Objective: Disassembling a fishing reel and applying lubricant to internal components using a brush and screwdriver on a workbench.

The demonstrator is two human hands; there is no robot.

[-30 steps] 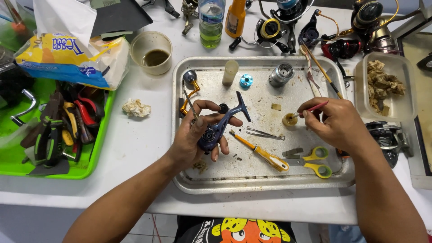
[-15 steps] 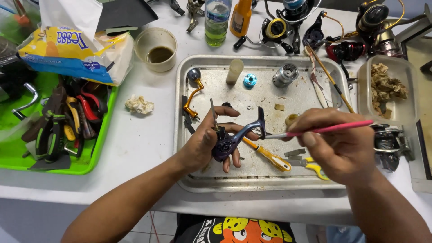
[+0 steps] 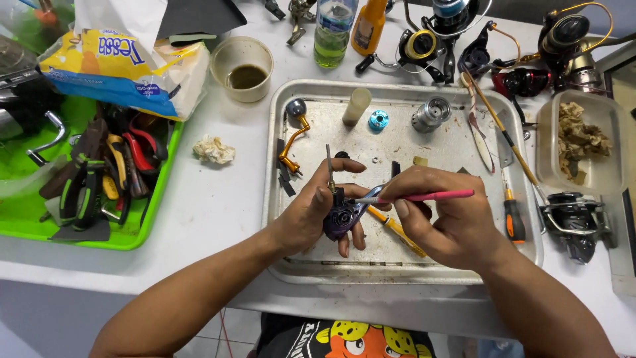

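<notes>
Dark purple metal fishing-reel body (image 3: 341,217) held just above the shallow steel tray (image 3: 404,89), its shaft pointing up, likely so the opening faces the brush. Left hand (image 3: 318,212) cradles it, fingers curled around it. Right hand (image 3: 444,219) pinches a thin pink-handled brush (image 3: 430,196), tip at the reel. Yellow-handled tool (image 3: 397,231) lies beneath.
</notes>
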